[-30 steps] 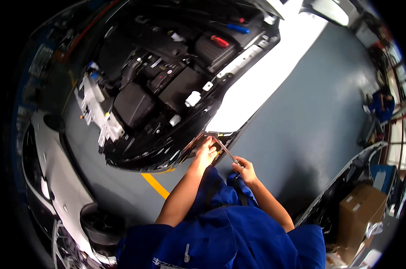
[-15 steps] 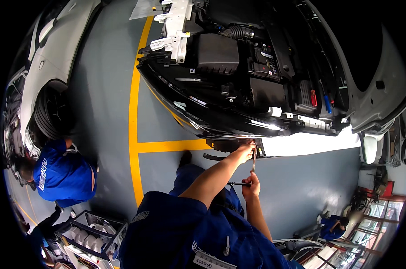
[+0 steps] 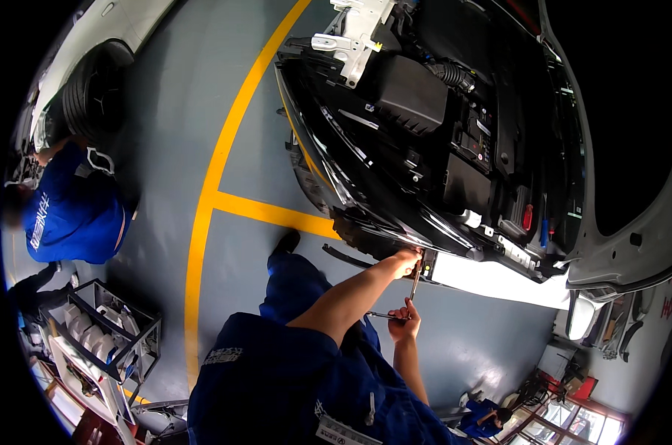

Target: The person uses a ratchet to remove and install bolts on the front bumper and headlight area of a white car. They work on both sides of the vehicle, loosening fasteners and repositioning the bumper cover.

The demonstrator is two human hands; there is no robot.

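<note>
From the gripping right hand [image 3: 406, 323], a ratchet [image 3: 414, 286] slants toward left hand [image 3: 406, 261] (hold unclear).

left hand [image 3: 406, 262]: outstretched, partly curled | right hand [image 3: 405, 323]: closer in, curled tightly

Seemingly silver ratchet [image 3: 380, 315], white fender [image 3: 499, 282]

Passage: over gray floor [image 3: 469, 334], right of right hand [image 3: 404, 321] | Blocked: white fender [image 3: 499, 282] beyond it; black car front [image 3: 395, 222] above left hand [image 3: 408, 262]; metal shaft [image 3: 414, 285] between hands; handle [image 3: 380, 315] jutting left | Depth at left fingertips: shadowed, uncertain
</note>
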